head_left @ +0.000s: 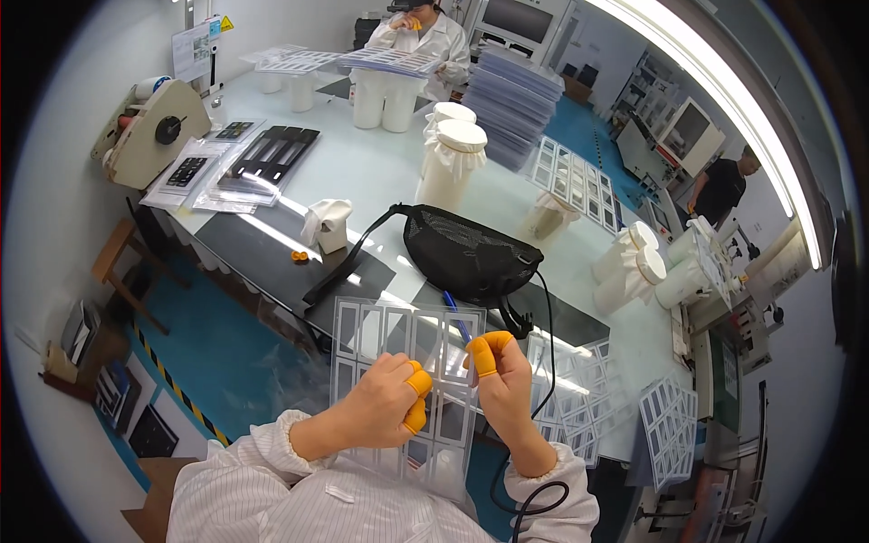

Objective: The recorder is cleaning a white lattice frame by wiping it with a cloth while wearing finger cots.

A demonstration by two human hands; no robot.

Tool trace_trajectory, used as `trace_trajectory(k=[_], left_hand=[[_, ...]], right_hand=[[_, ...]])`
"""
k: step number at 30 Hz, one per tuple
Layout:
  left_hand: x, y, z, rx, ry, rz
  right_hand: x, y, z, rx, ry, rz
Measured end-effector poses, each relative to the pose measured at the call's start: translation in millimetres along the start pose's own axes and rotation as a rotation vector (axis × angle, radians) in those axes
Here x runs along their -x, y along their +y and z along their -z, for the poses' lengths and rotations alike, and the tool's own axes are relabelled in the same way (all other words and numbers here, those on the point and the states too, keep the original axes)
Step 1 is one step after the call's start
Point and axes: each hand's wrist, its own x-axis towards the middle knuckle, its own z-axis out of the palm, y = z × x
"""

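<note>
A clear plastic tray (414,330) with long rectangular pockets stands out from the table's near edge, in front of my body. Over its middle is my left hand (385,403), closed, with orange finger cots on its fingertips. Whatever it may grip is hidden. My right hand (503,376), also in orange cots, pinches thumb and forefinger together by the tray's right side. A slim blue pen-like stick (458,317) reaches these fingertips; whether they hold it I cannot tell. Just beyond the tray lies a black mesh-fronted pouch (466,253) with a strap.
A black cable (550,335) runs from the pouch past my right arm. White cloth-covered containers (450,163) stand farther back. More clear trays (575,398) lie at right, and a tall tray stack (511,104) is behind. A co-worker (425,41) sits across the table.
</note>
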Motion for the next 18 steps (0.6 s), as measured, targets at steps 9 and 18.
trace_trajectory(k=[9,18], left_hand=[[37,-3,-3,-0.145,0.001,0.107],[127,-23,15,-0.249,-0.007,0.110]], right_hand=[[-24,25,-16,-0.124,0.227,0.057],[-102,26,4,-0.115,0.343,0.122]])
